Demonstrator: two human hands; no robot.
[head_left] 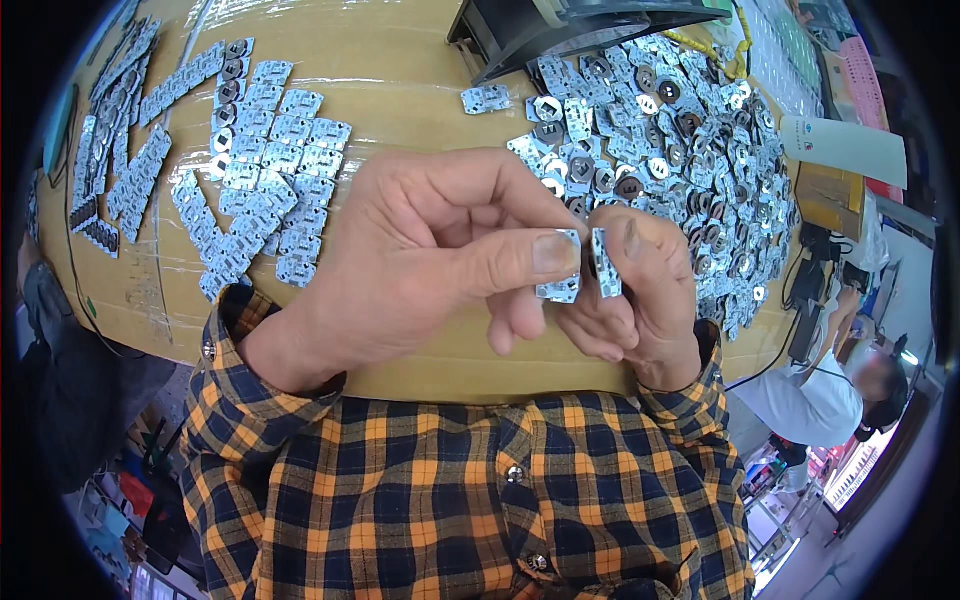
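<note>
Left hand [420,260] pinches a chip [562,288] | right hand [640,290] pinches another [604,264] | done: neat rows [265,150] left on surface [400,70] | remaining: large loose pile [670,130] right

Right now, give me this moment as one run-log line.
left hand: pinches small circuit board piece | right hand: pinches second piece | pieces apart | loose pile right | separated pieces left | cardboard-covered table

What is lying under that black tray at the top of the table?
The black tray rests over the far edge of a heap of small metal pieces on the tan table. Whatever lies deeper beneath it is covered.
</note>
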